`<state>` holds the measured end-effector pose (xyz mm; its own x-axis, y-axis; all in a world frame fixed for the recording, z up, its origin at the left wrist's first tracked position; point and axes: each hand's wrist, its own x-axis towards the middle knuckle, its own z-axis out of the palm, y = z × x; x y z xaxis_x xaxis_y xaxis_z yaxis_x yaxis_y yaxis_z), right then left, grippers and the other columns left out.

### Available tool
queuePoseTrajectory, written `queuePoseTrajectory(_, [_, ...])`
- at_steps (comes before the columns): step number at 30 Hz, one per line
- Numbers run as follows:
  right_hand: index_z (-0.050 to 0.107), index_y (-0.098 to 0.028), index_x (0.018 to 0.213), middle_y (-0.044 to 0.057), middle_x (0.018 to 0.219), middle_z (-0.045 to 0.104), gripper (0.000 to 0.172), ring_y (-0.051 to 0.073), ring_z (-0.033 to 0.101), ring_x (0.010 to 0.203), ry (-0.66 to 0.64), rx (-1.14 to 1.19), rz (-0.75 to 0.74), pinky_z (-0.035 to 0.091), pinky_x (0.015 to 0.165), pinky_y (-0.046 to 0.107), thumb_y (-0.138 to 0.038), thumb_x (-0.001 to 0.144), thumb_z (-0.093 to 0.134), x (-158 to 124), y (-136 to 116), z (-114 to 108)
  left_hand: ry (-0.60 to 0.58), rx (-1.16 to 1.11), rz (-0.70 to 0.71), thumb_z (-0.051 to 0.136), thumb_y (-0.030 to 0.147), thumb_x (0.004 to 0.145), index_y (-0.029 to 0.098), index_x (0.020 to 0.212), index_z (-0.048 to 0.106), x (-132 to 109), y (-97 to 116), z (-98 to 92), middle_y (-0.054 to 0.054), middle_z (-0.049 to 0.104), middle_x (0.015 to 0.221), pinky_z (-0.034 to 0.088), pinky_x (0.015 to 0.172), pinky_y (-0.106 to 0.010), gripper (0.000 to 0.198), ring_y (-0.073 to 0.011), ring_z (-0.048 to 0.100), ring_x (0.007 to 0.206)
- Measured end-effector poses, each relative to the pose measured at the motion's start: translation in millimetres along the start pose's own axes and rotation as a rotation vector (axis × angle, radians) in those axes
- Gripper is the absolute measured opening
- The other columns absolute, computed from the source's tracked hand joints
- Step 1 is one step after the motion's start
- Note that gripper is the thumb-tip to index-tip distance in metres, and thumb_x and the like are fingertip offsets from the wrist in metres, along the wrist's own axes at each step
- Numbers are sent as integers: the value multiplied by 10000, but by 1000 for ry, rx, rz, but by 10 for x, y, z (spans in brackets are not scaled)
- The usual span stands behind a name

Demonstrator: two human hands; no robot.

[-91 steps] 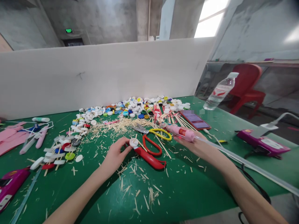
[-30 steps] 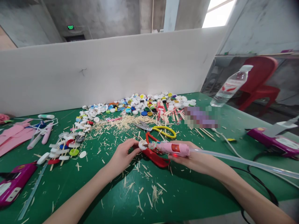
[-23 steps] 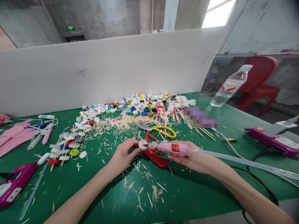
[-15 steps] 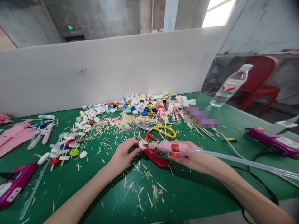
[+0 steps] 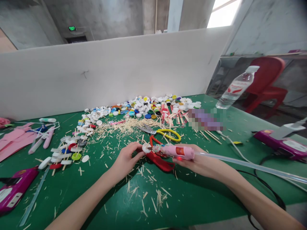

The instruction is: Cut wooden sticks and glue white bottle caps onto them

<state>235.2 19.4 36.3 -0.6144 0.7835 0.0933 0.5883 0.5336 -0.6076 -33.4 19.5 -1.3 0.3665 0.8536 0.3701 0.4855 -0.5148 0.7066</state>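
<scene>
A pink glue gun point(image 5: 178, 151) is in my right hand point(image 5: 189, 161), with a long clear glue stick point(image 5: 240, 163) running out of its back to the right. Its nozzle points left, at a white bottle cap point(image 5: 146, 147). Between the thumb and fingers of my left hand point(image 5: 129, 156) that cap is pinched, its open side facing the nozzle. Whether the nozzle touches the cap I cannot tell. Just beneath the gun lies a red-handled cutting tool point(image 5: 160, 162), partly hidden. Scissors with yellow handles point(image 5: 169, 134) rest a little farther back.
Many loose bottle caps point(image 5: 144, 105) are heaped at the back along a white board point(image 5: 107, 76). Caps on wooden sticks point(image 5: 64, 153) lie at left. Wood splinters point(image 5: 127, 126) litter the green table point(image 5: 192, 198). Purple power strips point(image 5: 280, 145) and a water bottle point(image 5: 237, 89) stand nearby.
Hardly anything differs. The front of the glue gun has turned slightly at the cap; both hands keep their places and their holds.
</scene>
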Motion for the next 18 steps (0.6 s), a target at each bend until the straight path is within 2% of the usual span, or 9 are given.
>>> queuePoseTrajectory(11, [594, -282, 1222, 4, 1240, 609, 384, 215, 589, 1082, 8, 54, 3, 492, 925, 353, -388, 867, 491, 29, -11, -12, -1, 1, -13, 529, 304, 883, 203, 943, 615, -11, -26, -5, -44, 642, 911, 454, 743, -323, 146, -158, 567, 827])
queuePoseTrajectory(18, [599, -275, 1205, 16, 1089, 680, 396, 219, 636, 950, 98, 73, 74, 538, 822, 360, -429, 853, 502, 21, 14, -19, 7, 12, -22, 534, 310, 880, 193, 927, 610, -8, -36, -13, -46, 650, 909, 462, 752, -330, 148, -162, 575, 831])
